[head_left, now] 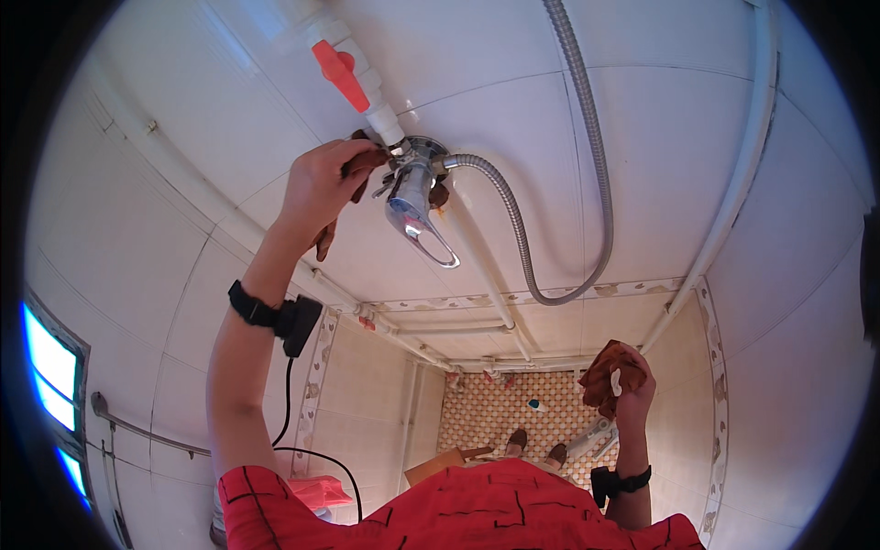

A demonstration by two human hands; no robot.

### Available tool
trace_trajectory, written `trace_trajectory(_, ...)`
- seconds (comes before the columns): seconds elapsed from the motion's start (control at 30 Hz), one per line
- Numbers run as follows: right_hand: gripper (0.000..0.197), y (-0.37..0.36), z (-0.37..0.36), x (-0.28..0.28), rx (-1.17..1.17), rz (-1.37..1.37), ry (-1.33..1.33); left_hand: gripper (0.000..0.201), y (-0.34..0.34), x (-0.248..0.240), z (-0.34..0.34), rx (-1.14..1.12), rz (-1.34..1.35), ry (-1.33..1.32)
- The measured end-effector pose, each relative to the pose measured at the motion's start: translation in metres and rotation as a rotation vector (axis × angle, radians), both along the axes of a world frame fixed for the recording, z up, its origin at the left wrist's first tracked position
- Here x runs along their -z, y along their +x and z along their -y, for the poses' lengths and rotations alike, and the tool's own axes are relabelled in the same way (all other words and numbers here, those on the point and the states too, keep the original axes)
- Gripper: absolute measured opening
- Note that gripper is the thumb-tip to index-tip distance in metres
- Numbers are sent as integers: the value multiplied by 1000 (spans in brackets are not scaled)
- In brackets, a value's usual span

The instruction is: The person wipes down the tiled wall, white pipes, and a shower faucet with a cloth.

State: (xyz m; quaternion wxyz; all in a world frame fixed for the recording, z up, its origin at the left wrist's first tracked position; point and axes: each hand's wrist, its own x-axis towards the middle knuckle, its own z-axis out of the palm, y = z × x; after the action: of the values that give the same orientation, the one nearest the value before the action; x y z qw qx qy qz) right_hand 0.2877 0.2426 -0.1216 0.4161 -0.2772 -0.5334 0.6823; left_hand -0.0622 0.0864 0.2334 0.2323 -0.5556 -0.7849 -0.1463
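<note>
My left hand [319, 181] is raised to the wall at the left side of a chrome shower mixer tap [412, 197]. Its fingers are closed on a brown cloth [365, 161], pressed near the joint where the tap meets a white pipe; a strip of the cloth hangs below the wrist. Lower right, away from the wall fittings, my right hand [634, 403] is closed round another crumpled brown cloth [600, 374]. Something small and white shows against that cloth, too unclear to name.
A white valve with a red handle [341, 75] sits above the tap. A metal shower hose [600, 165] loops down to its right. White pipes [747, 156] run along the tiled walls. A small blue-and-white object [536, 405] lies on the patterned floor.
</note>
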Motion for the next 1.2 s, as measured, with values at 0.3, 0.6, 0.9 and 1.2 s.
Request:
trace_trajectory(0.3,40,-12,12,-2,-30,26,101,20,-22,1,11,-17,-122,-130)
trace_trajectory(0.6,37,-17,23,-27,-29,87,142,33,-50,-27,32,-30,-463,615)
trace_trajectory(0.9,46,-42,40,-28,-21,138,169,45,-64,30,8,185,-511,537)
trace_trajectory(1.2,40,-47,46,-40,-5,233,247,41,-62,225,35,330,-361,162)
